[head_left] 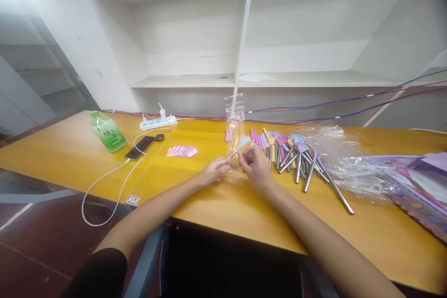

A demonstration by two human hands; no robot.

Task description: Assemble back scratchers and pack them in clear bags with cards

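My left hand is closed at the table's middle, its fingers on the lower end of a thin tool with a light blue fanned head. Just to the right, my right hand is curled with its fingertips pinched; what is between them, if anything, is too small to make out. A clear plastic sleeve lies under and behind both hands. Beside it are small pink pieces. Right of my right hand lies a pile of metal-handled tools with coloured fanned heads, and several coloured sticks.
Pink cards, a phone on a white cable, a green bottle and a power strip are on the left. Crumpled clear plastic and a purple package lie right. White shelves stand behind.
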